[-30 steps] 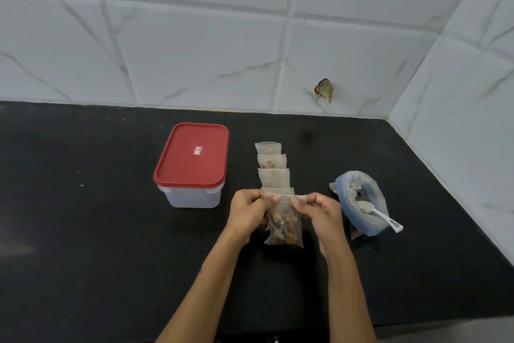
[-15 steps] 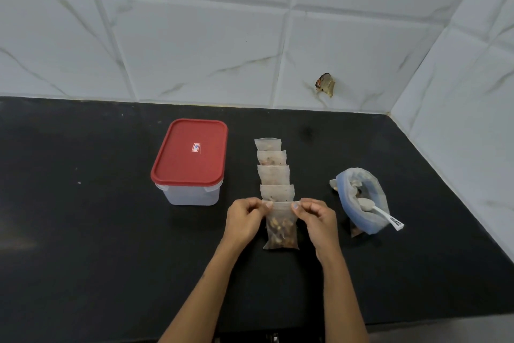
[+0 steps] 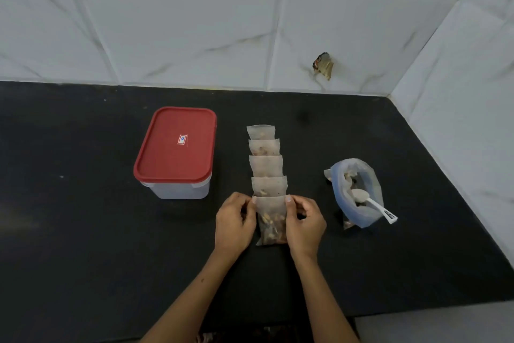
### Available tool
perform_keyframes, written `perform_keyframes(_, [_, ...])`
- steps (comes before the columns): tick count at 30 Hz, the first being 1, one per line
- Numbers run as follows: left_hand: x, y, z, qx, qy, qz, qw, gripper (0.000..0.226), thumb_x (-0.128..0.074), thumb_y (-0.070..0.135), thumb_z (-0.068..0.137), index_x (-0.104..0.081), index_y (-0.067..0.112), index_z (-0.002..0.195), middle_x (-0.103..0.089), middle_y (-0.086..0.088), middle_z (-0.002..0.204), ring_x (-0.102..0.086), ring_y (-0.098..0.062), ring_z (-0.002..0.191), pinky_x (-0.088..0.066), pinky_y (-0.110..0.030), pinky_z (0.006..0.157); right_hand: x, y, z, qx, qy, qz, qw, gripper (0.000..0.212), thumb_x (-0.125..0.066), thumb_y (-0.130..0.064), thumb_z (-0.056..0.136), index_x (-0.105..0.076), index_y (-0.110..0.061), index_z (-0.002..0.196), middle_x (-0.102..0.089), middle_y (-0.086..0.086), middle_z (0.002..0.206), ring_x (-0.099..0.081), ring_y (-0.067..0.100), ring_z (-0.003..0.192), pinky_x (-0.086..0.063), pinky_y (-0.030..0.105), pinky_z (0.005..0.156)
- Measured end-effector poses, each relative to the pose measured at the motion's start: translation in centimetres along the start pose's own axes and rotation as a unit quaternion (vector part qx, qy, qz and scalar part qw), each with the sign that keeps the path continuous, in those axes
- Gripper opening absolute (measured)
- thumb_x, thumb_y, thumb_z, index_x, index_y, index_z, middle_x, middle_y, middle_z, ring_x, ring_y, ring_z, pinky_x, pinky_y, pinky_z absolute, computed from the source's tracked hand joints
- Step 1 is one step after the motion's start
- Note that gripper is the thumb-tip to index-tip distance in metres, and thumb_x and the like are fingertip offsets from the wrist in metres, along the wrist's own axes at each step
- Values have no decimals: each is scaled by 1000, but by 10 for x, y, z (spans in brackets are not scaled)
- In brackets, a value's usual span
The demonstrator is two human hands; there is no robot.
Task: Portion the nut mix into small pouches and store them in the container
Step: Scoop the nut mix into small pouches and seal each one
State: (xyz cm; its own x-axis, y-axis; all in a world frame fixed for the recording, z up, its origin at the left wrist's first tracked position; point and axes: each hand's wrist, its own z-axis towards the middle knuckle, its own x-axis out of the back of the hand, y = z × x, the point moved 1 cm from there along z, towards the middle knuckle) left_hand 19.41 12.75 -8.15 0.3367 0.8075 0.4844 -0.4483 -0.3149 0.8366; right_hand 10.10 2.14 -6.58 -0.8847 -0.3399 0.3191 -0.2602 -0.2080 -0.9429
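Pinching the nearest nut pouch (image 3: pixel 271 219) — left hand (image 3: pixel 235 224), right hand (image 3: pixel 304 224), one per top corner.
Lying at the near end of the pouch row (image 3: pixel 265 160) — on the black counter (image 3: pixel 83 231).

surface: black counter (image 3: pixel 83 231), matte, meeting white tiled walls at the back and on the right
left of centre: clear plastic container (image 3: pixel 179 189) with its red lid (image 3: pixel 175 144) shut, standing upright
centre: row of small pouches (image 3: pixel 267 164) with nuts inside, overlapping one another in a line running away from the near edge
front of the row: nearest pouch (image 3: pixel 271 220), lying flat, its top edge over the one behind
right: open bag of nut mix (image 3: pixel 358 198) with a blue rim, a white spoon (image 3: pixel 372 203) resting in it, well apart from the row
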Motion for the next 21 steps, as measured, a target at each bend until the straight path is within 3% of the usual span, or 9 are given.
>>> perform_keyframes(5, [0, 1, 0, 12, 0, -2, 1000, 19, -58, 10, 91, -60, 10, 73, -57, 3, 73, -52, -7, 62, -42, -19, 55, -2, -1, -1, 6, 16, -18, 1000, 6, -61, -18, 90, -65, -22, 86, -61, -11, 85, -60, 7, 83, -52, 26, 74])
perform_keyframes(10, [2, 3, 2, 14, 0, -5, 1000, 19, -57, 13, 93, -61, 9, 74, -57, 2, 73, -52, -8, 62, -42, -19, 55, -4, -4, 0, 2, 24, -21, 999, 7, -58, -18, 92, -65, -21, 91, -57, -17, 85, -58, 5, 84, -45, 16, 71])
perform_keyframes(17, [3, 3, -4, 22, 18, -25, 999, 41, -44, 39, 95, -60, 8, 71, -56, 0, 68, -52, -12, 60, -39, -16, 53, -3, 3, -5, -9, 13, -33, 999, 18, -56, -21, 93, -65, -15, 107, -60, -7, 99, -56, -2, 86, -43, 10, 73])
perform_keyframes(21, [4, 2, -1, 95, 30, -75, 992, 42, -48, 42, 95, -63, 9, 74, -62, -3, 68, -61, -14, 63, -53, -32, 58, -3, 0, -4, -28, -19, -22, 999, 30, -56, -30, 92, -55, -18, 119, -60, -5, 110, -58, 2, 93, -48, 20, 81])
